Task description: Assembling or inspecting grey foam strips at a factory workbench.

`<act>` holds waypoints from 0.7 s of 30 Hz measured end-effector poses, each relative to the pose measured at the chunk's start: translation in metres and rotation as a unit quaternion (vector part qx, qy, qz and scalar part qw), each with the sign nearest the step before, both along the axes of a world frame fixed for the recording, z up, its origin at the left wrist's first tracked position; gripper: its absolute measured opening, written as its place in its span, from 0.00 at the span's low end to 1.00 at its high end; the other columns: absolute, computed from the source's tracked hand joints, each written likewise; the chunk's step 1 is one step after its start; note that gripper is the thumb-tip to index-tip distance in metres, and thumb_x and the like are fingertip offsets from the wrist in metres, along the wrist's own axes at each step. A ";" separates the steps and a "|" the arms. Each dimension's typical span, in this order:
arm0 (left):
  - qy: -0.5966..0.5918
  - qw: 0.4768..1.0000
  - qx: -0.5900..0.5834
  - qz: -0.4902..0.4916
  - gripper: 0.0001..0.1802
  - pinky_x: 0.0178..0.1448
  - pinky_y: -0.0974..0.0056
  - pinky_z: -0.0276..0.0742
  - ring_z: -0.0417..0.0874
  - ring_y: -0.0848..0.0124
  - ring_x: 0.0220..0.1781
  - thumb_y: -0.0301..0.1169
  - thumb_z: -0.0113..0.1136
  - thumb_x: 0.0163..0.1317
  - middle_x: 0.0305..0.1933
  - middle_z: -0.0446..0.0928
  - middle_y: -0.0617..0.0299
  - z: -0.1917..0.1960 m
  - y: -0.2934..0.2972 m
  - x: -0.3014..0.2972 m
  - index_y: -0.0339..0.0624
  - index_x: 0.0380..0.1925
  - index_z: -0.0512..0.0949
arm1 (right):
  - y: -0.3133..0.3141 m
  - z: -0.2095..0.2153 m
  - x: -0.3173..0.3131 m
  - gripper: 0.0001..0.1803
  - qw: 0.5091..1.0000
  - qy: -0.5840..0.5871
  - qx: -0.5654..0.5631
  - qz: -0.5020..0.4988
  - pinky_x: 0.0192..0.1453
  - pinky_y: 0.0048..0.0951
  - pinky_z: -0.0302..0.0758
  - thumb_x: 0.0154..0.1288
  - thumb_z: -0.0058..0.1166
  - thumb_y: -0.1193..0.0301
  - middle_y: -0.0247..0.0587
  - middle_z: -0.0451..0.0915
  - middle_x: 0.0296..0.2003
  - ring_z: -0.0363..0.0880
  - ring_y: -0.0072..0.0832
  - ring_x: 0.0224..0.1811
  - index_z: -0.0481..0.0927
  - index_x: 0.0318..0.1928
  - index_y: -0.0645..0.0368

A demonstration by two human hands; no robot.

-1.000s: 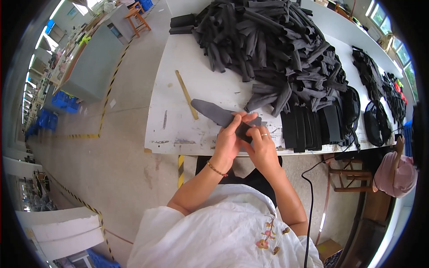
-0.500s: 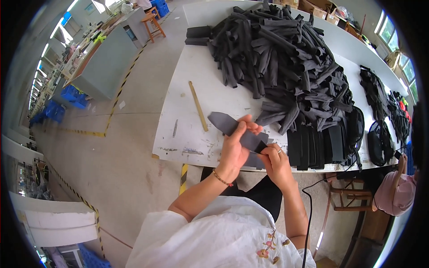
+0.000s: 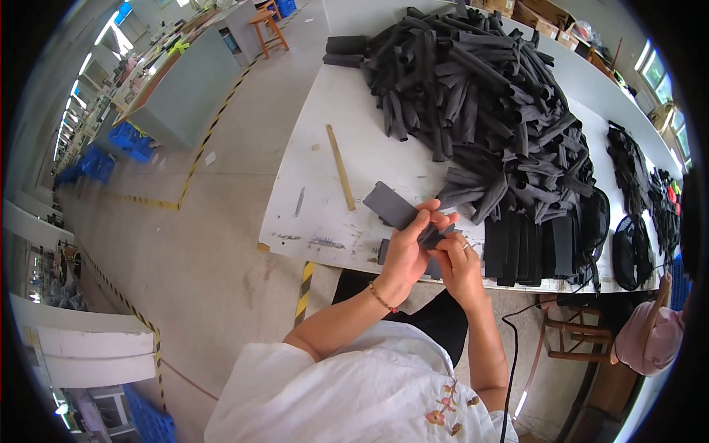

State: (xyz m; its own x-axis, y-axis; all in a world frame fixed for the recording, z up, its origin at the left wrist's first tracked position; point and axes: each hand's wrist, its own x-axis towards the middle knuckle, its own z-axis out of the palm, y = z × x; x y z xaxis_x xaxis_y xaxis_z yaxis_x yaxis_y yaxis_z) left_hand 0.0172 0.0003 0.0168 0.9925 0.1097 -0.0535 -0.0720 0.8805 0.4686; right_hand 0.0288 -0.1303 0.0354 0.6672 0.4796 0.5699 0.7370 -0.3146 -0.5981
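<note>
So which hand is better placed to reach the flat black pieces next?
The right hand, I'd say: it is nearer the flat black pieces, with the left hand farther off, gripping the dark grey strip. The right is also on that strip's near end, so it would likely need to let go.

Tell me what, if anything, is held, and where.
A dark grey strip: the left hand grips it around the middle, the right hand pinches its lower-right end.
</note>
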 end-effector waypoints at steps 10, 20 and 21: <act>0.018 1.000 -0.021 -0.011 0.14 0.65 0.57 0.70 0.80 0.57 0.58 0.34 0.51 0.73 0.39 0.83 0.59 -0.001 0.000 0.000 0.38 0.53 0.75 | 0.000 -0.007 0.001 0.13 1.000 0.007 -0.012 0.001 0.31 0.41 0.74 0.55 0.62 0.83 0.47 0.74 0.33 0.77 0.46 0.30 0.72 0.38 0.63; 0.034 0.999 -0.019 -0.018 0.15 0.66 0.58 0.70 0.80 0.57 0.58 0.32 0.48 0.74 0.40 0.84 0.57 0.002 0.011 0.004 0.35 0.53 0.74 | 0.002 -0.006 -0.002 0.13 1.000 0.009 -0.022 -0.002 0.31 0.40 0.75 0.55 0.62 0.83 0.47 0.74 0.34 0.77 0.45 0.30 0.72 0.37 0.62; 0.035 0.999 -0.019 -0.019 0.15 0.66 0.58 0.70 0.80 0.57 0.58 0.32 0.48 0.74 0.40 0.84 0.57 0.002 0.010 0.003 0.35 0.53 0.74 | 0.002 -0.007 -0.003 0.13 1.000 0.009 -0.017 -0.001 0.31 0.40 0.74 0.55 0.62 0.83 0.47 0.74 0.33 0.77 0.45 0.30 0.72 0.37 0.62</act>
